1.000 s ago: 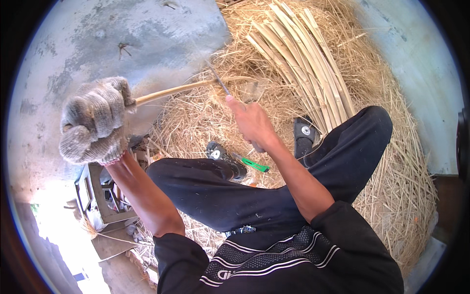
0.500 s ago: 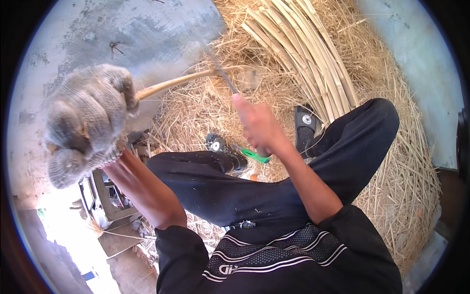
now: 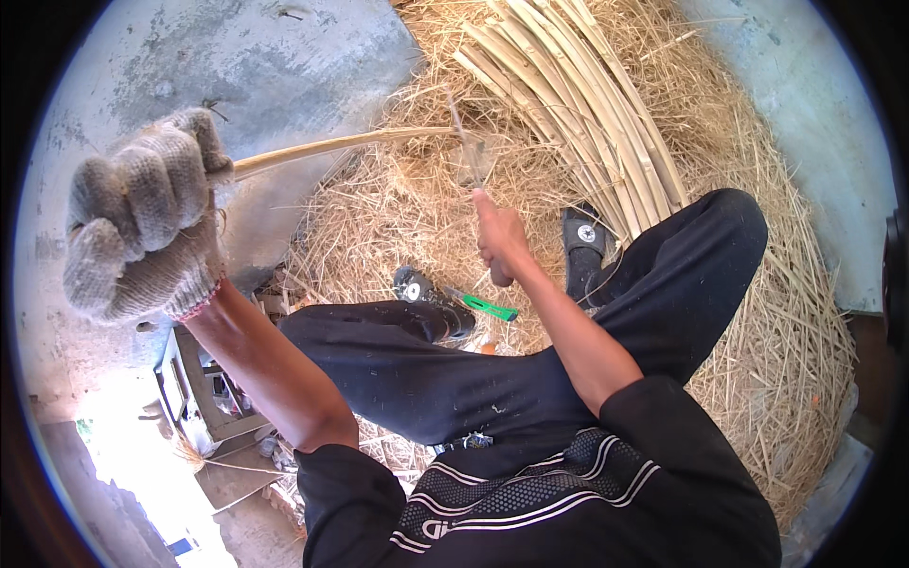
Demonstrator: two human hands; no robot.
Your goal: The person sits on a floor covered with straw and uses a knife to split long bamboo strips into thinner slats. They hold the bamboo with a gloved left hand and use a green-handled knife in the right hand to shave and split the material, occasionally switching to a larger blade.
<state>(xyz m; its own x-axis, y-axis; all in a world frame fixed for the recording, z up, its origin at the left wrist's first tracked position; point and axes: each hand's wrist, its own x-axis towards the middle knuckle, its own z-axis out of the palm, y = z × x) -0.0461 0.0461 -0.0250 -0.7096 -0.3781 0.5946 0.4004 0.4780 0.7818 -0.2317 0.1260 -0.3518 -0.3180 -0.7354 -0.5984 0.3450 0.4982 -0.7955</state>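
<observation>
My left hand [image 3: 147, 213], in a grey knitted glove, is closed around one end of a thin pale wooden strip [image 3: 331, 147]. The strip sticks out rightward, slightly curved. My bare right hand [image 3: 500, 239] grips the handle of a knife, its fingers wrapped round it. The knife's narrow blade [image 3: 464, 137] points up and away, crossing the strip's far end; whether it touches the strip I cannot tell. Below, a green utility cutter [image 3: 490, 308] lies beside my left foot, on the shavings.
A bundle of long pale strips [image 3: 606, 114] lies at the far right on a thick bed of shavings [image 3: 757, 312]. A bare grey wall [image 3: 237, 66] rises at the left. Near my left forearm stands a wooden frame [image 3: 204, 388] with clutter. My bent legs border the work space.
My left hand has moved left, drawing the strip with it. The knife has slid toward the strip's far end, and my right hand has shifted slightly.
</observation>
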